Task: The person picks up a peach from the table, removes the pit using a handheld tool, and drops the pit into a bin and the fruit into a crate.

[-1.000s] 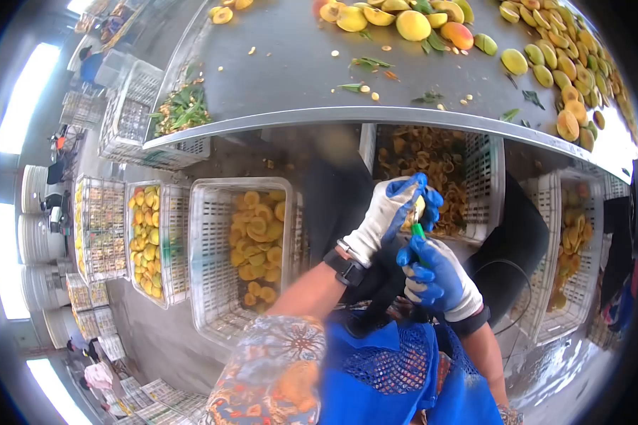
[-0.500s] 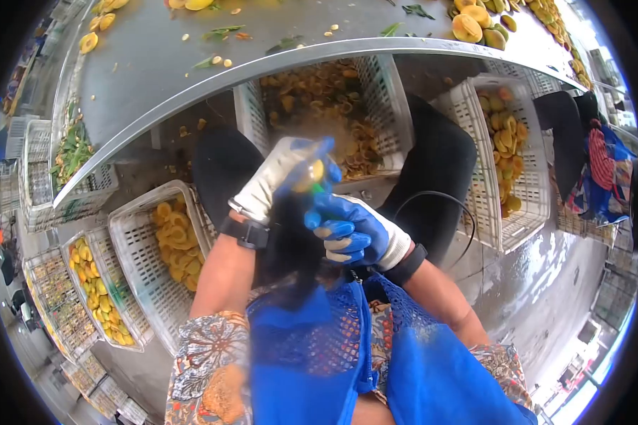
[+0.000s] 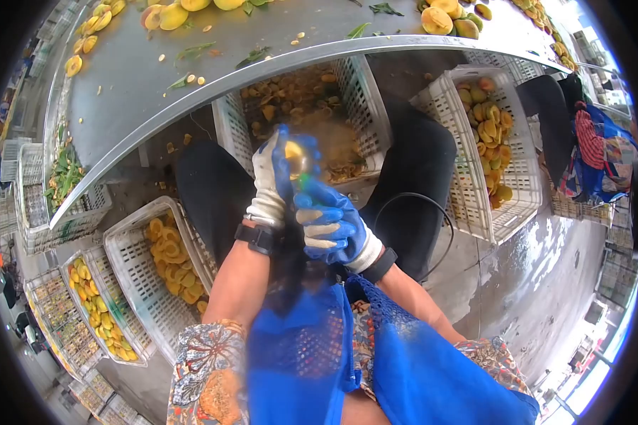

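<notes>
Both my hands wear blue-and-white work gloves. My left hand (image 3: 271, 170) is closed around a yellow peach (image 3: 295, 159), which is blurred and partly covered by the fingers. Just below and to the right, my right hand (image 3: 335, 225) is wrapped round a small green-handled tool (image 3: 304, 181). Only a bit of green shows at the fist's upper end, close to the peach; the tool's tip is blurred. Under the hands, between my knees, a white crate (image 3: 376, 106) holds brownish-yellow peelings and scraps (image 3: 290, 99).
A metal table (image 3: 142, 64) spans the front, with peaches (image 3: 438, 20), leaves and pits on it. Crates of cut peaches stand at my left (image 3: 138, 244) and right (image 3: 450, 170). A person in blue (image 3: 602, 156) sits at far right. A dark cable (image 3: 439, 205) loops beside my right knee.
The whole view has shifted slightly. My left hand has turned more upright, showing more of the peach. My right hand keeps its grip on the tool just below it.
</notes>
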